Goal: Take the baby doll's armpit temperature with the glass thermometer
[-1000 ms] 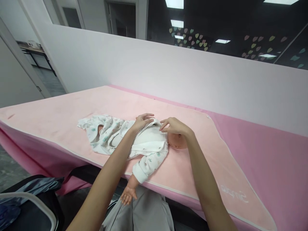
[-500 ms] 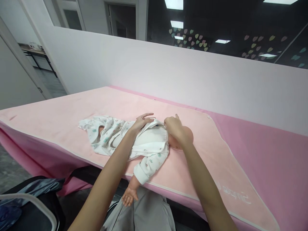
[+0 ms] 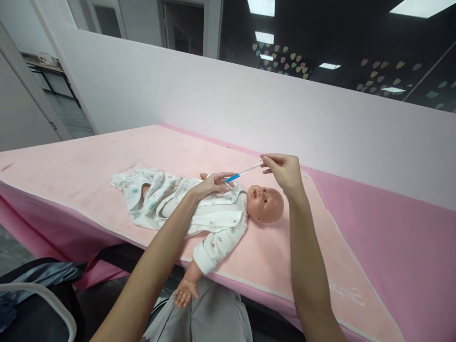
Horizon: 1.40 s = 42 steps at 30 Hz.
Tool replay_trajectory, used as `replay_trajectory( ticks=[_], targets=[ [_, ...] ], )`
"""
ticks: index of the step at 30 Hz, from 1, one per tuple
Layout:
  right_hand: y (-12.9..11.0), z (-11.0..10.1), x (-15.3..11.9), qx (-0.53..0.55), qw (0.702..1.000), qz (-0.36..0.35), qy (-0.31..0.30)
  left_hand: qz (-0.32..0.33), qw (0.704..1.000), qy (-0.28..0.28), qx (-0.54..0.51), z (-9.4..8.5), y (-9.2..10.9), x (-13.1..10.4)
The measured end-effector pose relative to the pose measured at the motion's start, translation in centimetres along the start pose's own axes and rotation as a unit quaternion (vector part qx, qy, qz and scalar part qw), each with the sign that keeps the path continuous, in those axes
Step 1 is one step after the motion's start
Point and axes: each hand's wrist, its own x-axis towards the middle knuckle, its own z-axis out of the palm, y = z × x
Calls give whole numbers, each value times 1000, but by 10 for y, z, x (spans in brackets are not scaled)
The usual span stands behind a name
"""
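Head view has the right hand pinching a thin stick by its pale end, thumb and fingertips closed on it, so that it slants down toward the left hand. Its blue end lies at the fingers of that left hand, which are stretched out and slightly bent; whether they close on it or merely lie beside it, I cannot tell. The stick is thus held between the two hands, over the chest of the doll. Judged from this, the step in hand is handling the stick above the upper body; any next move would call for a steady right pinch and for keeping the blue end clear of the loose cloth folds. The doll lies on its back, head toward the right, in a white printed garment that is parted at the chest over a plain white layer. One sleeve reaches toward the person, and the doll's near hand hangs past the table edge, above grey trousers. Beneath the doll spreads a pale pink mat, with a deeper pink cloth showing beyond its border. A white wall stands behind, and a chair sits at lower left.
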Motion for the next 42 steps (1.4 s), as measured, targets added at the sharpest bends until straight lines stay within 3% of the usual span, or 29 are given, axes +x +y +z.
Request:
replay_trajectory(
  ticks=[6,9,12,15,18,21,23,26,31,36,39,42],
  targets=[
    [2,16,-1,104,994,29,5,42,983,87,-157,-6,-4,-1],
    [-4,17,-5,104,994,25,-33,76,971,145,-175,-7,-4,-2],
    [-11,15,-8,78,994,15,-69,95,970,160,-158,-5,-3,-3],
    [-22,9,-14,29,998,-27,-56,89,981,130,-114,-3,-3,-2],
    [-40,-8,-29,-28,993,-108,-27,34,997,60,39,2,-5,3],
    [-62,-34,-49,-80,980,-182,27,0,977,-12,211,7,-5,5],
    [-74,-50,-62,-113,969,-213,60,-4,966,-45,256,10,-2,4],
    [-80,-60,-75,-172,960,-220,36,-11,956,-67,285,13,2,1],
    [-40,-38,-109,-278,936,-168,-139,-7,955,-53,293,13,3,0],
    [19,-20,-179,-350,889,-263,-138,-5,966,-49,254,7,-2,3],
    [41,-16,-207,-403,868,-224,-182,-17,967,-43,249,5,-3,4],
    [53,-7,-205,-468,837,-152,-238,-22,968,-42,248,4,-3,4]
  ],
)
